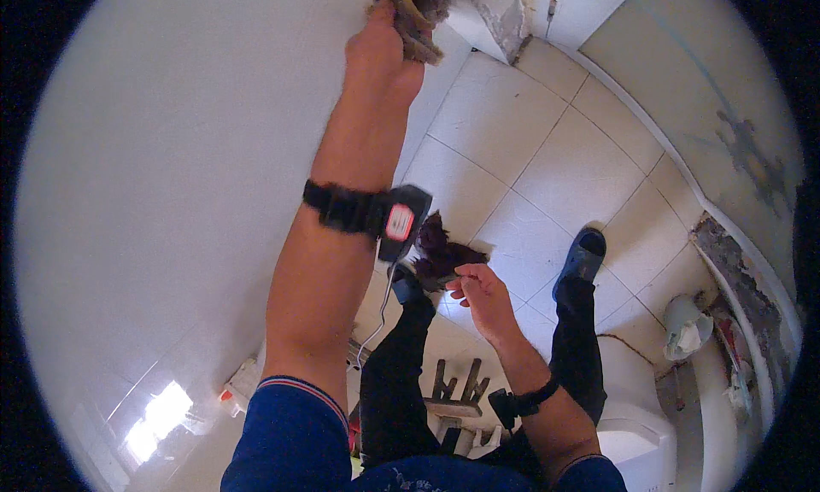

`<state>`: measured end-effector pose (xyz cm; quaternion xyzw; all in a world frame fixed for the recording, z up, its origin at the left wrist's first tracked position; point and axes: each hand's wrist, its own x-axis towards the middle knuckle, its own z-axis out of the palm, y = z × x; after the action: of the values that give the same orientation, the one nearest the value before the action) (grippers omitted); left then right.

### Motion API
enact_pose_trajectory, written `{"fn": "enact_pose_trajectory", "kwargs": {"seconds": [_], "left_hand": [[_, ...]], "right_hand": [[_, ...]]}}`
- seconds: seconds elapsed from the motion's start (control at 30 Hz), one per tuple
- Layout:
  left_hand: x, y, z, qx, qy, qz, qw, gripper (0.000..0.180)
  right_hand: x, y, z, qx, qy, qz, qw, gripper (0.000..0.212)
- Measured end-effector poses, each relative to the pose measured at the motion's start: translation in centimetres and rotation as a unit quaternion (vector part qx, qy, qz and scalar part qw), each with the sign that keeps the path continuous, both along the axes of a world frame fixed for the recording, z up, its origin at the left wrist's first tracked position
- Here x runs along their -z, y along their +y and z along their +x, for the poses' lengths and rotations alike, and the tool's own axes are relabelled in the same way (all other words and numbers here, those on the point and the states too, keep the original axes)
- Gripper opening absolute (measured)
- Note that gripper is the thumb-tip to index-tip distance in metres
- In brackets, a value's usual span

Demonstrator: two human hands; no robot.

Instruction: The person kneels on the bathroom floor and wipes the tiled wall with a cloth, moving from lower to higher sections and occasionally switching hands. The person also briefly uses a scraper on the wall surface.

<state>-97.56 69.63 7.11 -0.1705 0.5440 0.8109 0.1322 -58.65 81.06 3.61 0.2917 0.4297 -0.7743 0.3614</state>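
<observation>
My left hand (pixel 376 48) is raised at the top of the view, its fingers closed round a crumpled brownish rag (pixel 418 18) that is held close to a white wall panel (pixel 188 150). Lower down, in front of my body, is my right hand (pixel 487 300), with thumb and fingers curled together. Just beyond its fingertips shows a dark maroon, shaggy cloth (pixel 440 248). Whether the right fingers grip part of this cloth or something small cannot be made out. Black straps with devices sit on both forearms.
Pale floor tiles (pixel 547 167) lie below, with my slippered feet (pixel 583 253) apart. A small wooden stool (pixel 457 394) stands near my legs. At right are a white appliance-like box (pixel 632 407), a pale green container (pixel 686 328) and a curved ledge with peeling paint (pixel 743 261).
</observation>
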Motion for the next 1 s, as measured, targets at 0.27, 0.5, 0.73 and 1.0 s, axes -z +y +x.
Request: {"fn": "enact_pose_trajectory", "kwargs": {"seconds": [0.27,0.5,0.73,1.0], "left_hand": [[12.5,-0.2,-1.0,-0.128,-0.123,-0.028,0.984,0.042],[0.9,-3.4,4.4,-0.086,-0.021,0.025,0.996,0.033],[-3.8,-4.4,4.9,-0.065,-0.007,0.144,0.987,0.033],[11.4,-1.6,5.2,-0.195,-0.153,-0.042,0.968,0.038]], "right_hand": [[-0.8,1.0,-0.7,0.008,-0.027,-0.015,0.999,0.023],[-0.9,0.6,-0.9,-0.016,-0.022,-0.008,1.0,0.024],[-0.3,0.4,-0.6,-0.046,-0.009,-0.007,0.999,0.026],[0.2,-0.2,0.8,-0.051,-0.022,0.001,0.998,0.026]]}}
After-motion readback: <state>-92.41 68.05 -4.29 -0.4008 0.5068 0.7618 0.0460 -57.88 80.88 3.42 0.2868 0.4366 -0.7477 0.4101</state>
